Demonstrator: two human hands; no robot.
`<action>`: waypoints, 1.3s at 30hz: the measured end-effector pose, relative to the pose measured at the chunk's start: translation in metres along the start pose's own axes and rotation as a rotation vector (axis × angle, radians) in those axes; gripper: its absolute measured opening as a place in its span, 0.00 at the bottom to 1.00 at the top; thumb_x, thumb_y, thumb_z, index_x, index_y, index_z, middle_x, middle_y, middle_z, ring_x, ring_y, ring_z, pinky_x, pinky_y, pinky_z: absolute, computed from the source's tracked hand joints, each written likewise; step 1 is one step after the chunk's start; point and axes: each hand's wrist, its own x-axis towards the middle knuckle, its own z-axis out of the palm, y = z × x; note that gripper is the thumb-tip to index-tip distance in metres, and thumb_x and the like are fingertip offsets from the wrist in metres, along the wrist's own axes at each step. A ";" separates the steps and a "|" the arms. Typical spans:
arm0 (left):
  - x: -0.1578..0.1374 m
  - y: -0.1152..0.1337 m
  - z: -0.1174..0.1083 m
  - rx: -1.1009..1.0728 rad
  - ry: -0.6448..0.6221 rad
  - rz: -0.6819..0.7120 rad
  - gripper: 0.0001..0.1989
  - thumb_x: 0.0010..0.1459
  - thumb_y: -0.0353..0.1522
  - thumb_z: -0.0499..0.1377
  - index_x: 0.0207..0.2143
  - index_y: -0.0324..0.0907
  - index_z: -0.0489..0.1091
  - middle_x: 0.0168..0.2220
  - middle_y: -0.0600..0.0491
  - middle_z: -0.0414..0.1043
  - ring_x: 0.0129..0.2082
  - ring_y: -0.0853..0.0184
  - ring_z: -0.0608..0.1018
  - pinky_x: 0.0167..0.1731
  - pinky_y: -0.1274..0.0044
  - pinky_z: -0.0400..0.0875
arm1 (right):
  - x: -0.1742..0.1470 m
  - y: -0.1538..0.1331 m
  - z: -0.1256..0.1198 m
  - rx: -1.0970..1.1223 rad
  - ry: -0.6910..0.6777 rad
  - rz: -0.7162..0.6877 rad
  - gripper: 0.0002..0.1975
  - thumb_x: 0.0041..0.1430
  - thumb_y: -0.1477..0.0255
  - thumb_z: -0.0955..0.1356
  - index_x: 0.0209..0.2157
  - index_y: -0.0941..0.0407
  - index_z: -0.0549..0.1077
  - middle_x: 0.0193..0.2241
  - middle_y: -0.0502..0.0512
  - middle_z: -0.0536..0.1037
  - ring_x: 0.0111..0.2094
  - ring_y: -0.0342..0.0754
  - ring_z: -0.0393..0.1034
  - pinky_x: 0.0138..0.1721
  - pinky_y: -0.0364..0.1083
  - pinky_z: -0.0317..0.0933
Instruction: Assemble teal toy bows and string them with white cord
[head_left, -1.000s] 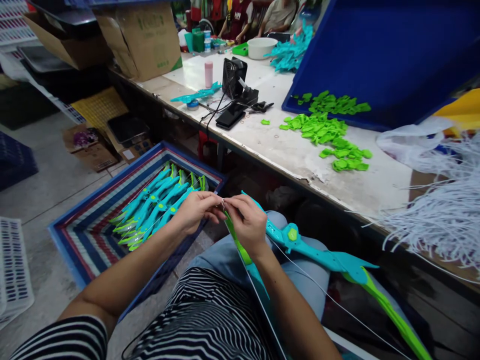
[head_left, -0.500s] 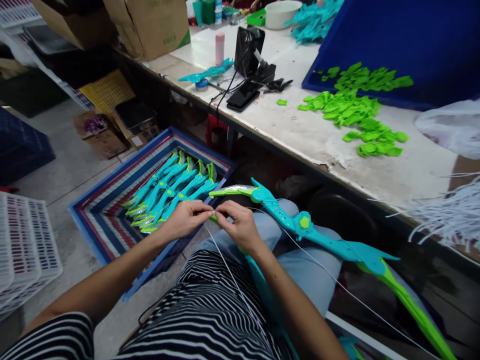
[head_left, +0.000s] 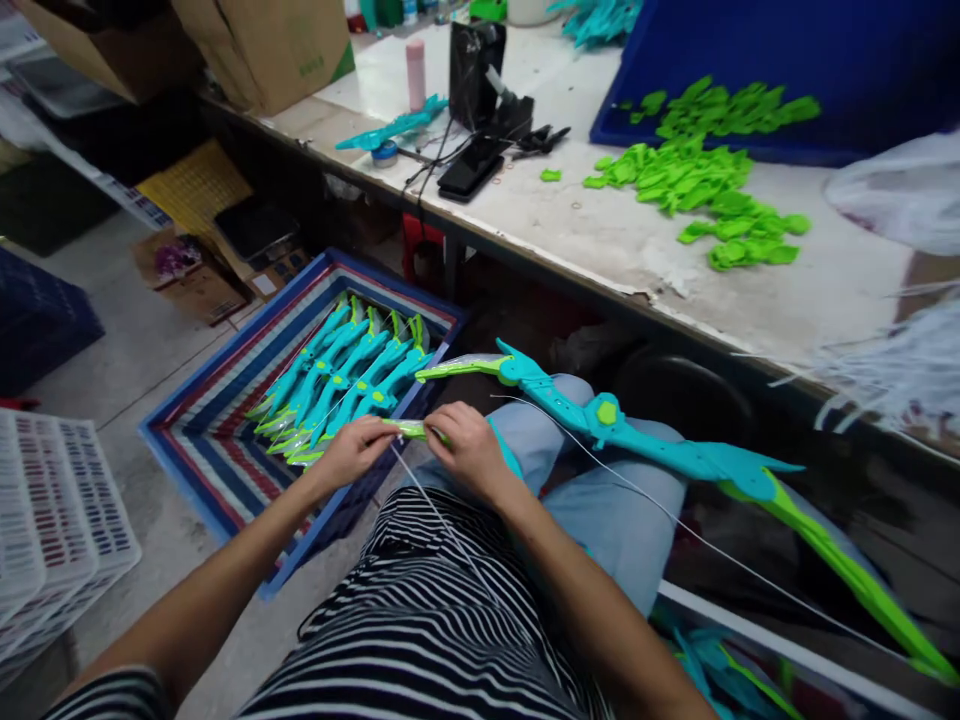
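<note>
My left hand point(head_left: 354, 452) is closed, thumb and fingers pinching the green tip of a toy bow, with a white string point(head_left: 431, 495) hanging from that tip. My right hand point(head_left: 471, 447) wraps round the same green limb point(head_left: 411, 429) a little further along. The rest of this turquoise bow is mostly hidden behind my right forearm. A second turquoise and green toy bow point(head_left: 652, 450) rests across my knees. Its own white string point(head_left: 637, 490) runs along it from the far green limb, and its near end hangs loose.
On the left, a blue crate point(head_left: 217, 530) with a striped lining holds several finished-looking bows point(head_left: 345, 380). White baskets point(head_left: 67, 530) stand further left. The worktable point(head_left: 540, 240) carries green pieces point(head_left: 690, 175), a phone point(head_left: 471, 168) and a blue tray point(head_left: 750, 40). White strings point(head_left: 892, 370) hang at right.
My hands have drawn apart, the left moving leftwards, so the green limb tip now shows between them. The bow across my knees stays in place while the view shifts slightly.
</note>
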 end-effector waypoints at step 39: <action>0.115 0.145 0.096 -1.249 -0.402 -0.400 0.18 0.38 0.39 0.71 0.28 0.36 0.72 0.23 0.53 0.72 0.26 0.66 0.77 0.39 0.68 0.72 | -0.119 0.124 -0.135 -0.009 -0.425 0.758 0.21 0.62 0.59 0.61 0.54 0.51 0.70 0.48 0.59 0.75 0.47 0.56 0.71 0.48 0.53 0.65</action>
